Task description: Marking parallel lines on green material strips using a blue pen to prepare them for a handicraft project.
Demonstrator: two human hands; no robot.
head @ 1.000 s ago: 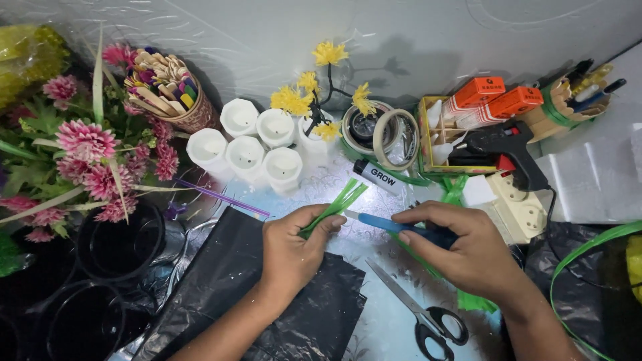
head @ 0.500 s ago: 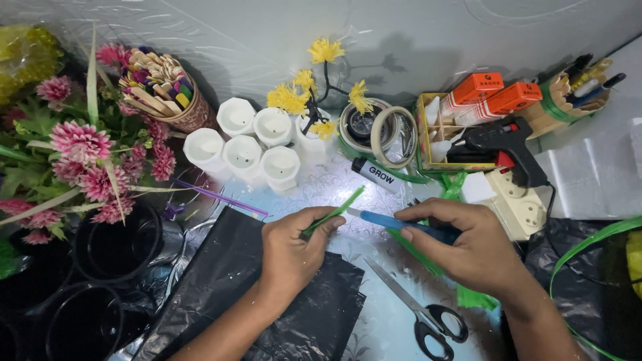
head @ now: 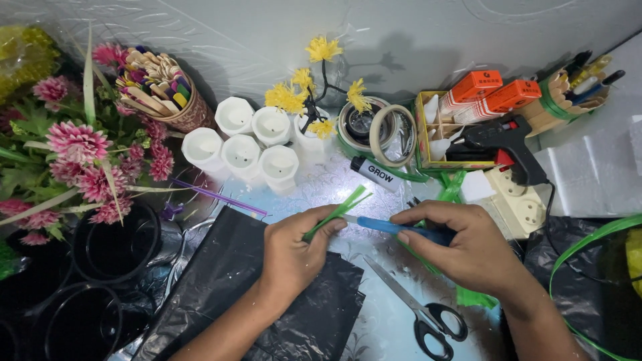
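Bench [head: 374, 321] crowded on every side; only bare patch is the strip under the hands. Black plastic sheet [head: 221, 294] covers lower left, its edge under the left wrist. Pink flower bunch [head: 80, 154] and black pots [head: 114, 247] block the far left. White cups [head: 244, 144] and tape rolls [head: 378, 130] line the back, black glue gun [head: 501, 140] back right. Scissors [head: 421, 314] lie shut just below the right hand, near the front edge. Left hand [head: 294, 251] pinched tight on green strips [head: 338, 212], which stick up and right. Right hand [head: 468, 251] clamped on blue tool [head: 384, 226], tip touching the strips.
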